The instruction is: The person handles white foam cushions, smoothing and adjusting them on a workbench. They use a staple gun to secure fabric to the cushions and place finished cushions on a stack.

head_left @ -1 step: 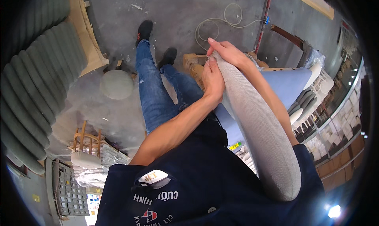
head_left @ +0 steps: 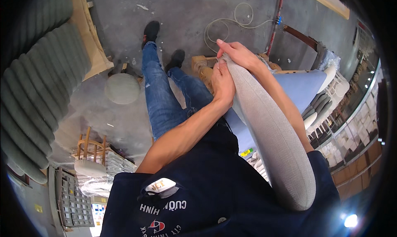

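Note:
A long, curved cushion [head_left: 273,125] covered in light grey woven fabric leans against my chest and right upper arm, its narrow far end between my hands. My left hand [head_left: 223,83] is closed at the left side of that end, the thumb pointing away from me. Across its far tip bends my right hand [head_left: 243,56], closed over the edge, with fingertips just beyond my left thumb. A thin pale strand [head_left: 218,63], perhaps thread, shows by the left thumb tip. The fingers under the cushion are hidden.
Grey padded pieces [head_left: 37,88] stand in a row at the left. A round pale seat [head_left: 123,89] is on the floor near my legs. At the right is a blue-grey covered surface [head_left: 300,86]. A thin hose [head_left: 223,22] lies coiled ahead. A wooden chair [head_left: 89,166] stands lower left.

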The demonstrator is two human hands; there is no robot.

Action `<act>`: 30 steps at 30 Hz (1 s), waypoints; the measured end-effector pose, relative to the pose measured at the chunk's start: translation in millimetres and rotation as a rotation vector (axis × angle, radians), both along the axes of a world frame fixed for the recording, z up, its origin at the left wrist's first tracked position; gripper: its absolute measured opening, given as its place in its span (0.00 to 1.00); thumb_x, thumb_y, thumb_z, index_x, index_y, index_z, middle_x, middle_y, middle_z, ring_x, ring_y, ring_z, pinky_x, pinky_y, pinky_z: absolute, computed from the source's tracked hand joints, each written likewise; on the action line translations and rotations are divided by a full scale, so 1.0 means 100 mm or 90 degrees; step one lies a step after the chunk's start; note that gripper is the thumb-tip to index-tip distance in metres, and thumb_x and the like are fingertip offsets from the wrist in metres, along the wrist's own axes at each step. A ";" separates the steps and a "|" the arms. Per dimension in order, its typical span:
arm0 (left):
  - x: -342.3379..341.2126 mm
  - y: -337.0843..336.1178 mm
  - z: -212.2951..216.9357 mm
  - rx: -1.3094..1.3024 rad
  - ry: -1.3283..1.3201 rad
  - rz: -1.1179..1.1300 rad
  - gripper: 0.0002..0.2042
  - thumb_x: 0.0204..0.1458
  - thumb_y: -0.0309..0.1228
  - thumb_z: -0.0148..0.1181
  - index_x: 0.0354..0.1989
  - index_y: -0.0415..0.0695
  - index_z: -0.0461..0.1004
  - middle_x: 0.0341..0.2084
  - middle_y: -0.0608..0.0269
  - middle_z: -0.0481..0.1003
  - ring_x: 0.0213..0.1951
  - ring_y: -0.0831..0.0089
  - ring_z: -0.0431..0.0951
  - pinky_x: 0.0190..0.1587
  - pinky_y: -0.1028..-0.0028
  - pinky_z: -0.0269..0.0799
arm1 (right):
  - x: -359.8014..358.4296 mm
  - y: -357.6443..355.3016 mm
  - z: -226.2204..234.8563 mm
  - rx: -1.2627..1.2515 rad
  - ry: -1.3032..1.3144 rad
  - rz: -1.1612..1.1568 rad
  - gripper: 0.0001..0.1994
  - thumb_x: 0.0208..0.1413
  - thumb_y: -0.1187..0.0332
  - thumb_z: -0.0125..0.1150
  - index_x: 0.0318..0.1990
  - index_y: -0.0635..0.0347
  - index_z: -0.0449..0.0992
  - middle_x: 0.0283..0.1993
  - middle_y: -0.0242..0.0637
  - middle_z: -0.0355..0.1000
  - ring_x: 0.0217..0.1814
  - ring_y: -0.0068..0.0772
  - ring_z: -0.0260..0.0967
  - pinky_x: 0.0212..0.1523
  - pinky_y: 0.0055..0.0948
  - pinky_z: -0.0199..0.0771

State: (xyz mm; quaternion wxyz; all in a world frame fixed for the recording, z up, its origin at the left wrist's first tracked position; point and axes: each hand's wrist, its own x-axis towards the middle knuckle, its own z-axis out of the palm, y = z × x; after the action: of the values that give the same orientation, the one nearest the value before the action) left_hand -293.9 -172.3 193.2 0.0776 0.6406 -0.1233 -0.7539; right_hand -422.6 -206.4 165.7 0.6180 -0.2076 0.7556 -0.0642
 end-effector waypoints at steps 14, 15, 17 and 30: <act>-0.11 -0.07 -0.30 -0.015 -0.055 -0.046 0.26 0.71 0.42 0.41 0.45 0.26 0.79 0.42 0.37 0.82 0.44 0.47 0.83 0.48 0.54 0.73 | 0.00 -0.16 -0.47 -0.076 0.084 0.177 0.25 0.65 0.47 0.64 0.28 0.63 0.85 0.24 0.42 0.78 0.28 0.40 0.76 0.37 0.40 0.76; -0.12 -0.08 -0.33 -0.015 -0.063 -0.051 0.26 0.71 0.42 0.41 0.45 0.27 0.79 0.42 0.36 0.82 0.45 0.47 0.83 0.48 0.54 0.73 | -0.01 -0.18 -0.48 -0.073 0.083 0.191 0.24 0.65 0.49 0.64 0.31 0.63 0.86 0.27 0.45 0.80 0.32 0.44 0.80 0.41 0.41 0.78; -0.12 -0.04 -0.38 -0.008 -0.080 -0.058 0.26 0.71 0.41 0.42 0.45 0.27 0.79 0.42 0.36 0.82 0.45 0.47 0.83 0.48 0.54 0.73 | -0.02 -0.22 -0.54 -0.048 0.070 0.218 0.22 0.65 0.50 0.64 0.35 0.64 0.87 0.32 0.49 0.83 0.37 0.50 0.83 0.46 0.43 0.81; 0.49 -0.68 -0.27 -0.477 -0.001 -0.198 0.17 0.70 0.31 0.48 0.61 0.34 0.73 0.54 0.47 0.75 0.60 0.58 0.73 0.65 0.64 0.66 | 0.03 -0.18 -0.68 0.010 0.121 0.305 0.17 0.65 0.53 0.63 0.45 0.57 0.87 0.49 0.56 0.82 0.55 0.62 0.79 0.58 0.52 0.79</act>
State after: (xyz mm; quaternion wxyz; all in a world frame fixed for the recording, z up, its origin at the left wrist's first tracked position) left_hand -244.8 -240.1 166.2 0.1908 0.5424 -0.4853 -0.6587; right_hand -419.7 -224.2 98.2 0.5436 -0.3810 0.7398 0.1100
